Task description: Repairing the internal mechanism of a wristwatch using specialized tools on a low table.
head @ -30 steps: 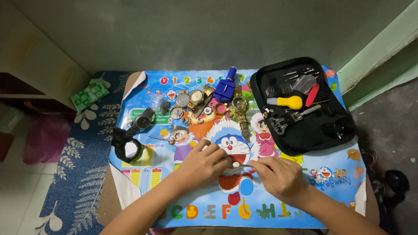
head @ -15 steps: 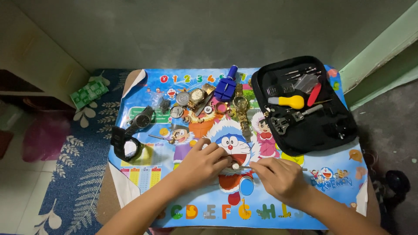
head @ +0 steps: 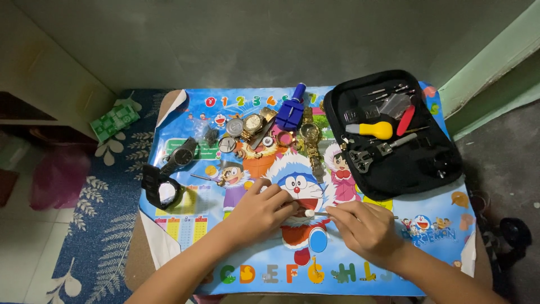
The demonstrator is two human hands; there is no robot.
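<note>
Your left hand [head: 261, 211] pinches a small white piece [head: 309, 213] below the watch pile [head: 264, 132]; your right hand [head: 363, 231] grips a thin tool [head: 322, 213] at it. Next, steady, fine pressure seems needed.

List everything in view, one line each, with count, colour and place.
Table mat: one, blue cartoon print, covers the small table.
Tool case: one, black, open, mat's right rear.
Yellow-handled tool: one, inside the case.
Red tool: one, inside the case.
Blue tool: one, mat's rear centre.
Wristwatches: several, gold and silver, rear centre.
Black watches: two, mat's left edge.
Rug: one, blue leaf pattern, floor at left.
Thin tool: one, white-tipped, between the hands.
Left hand: on mat centre.
Right hand: holds the thin tool.
</note>
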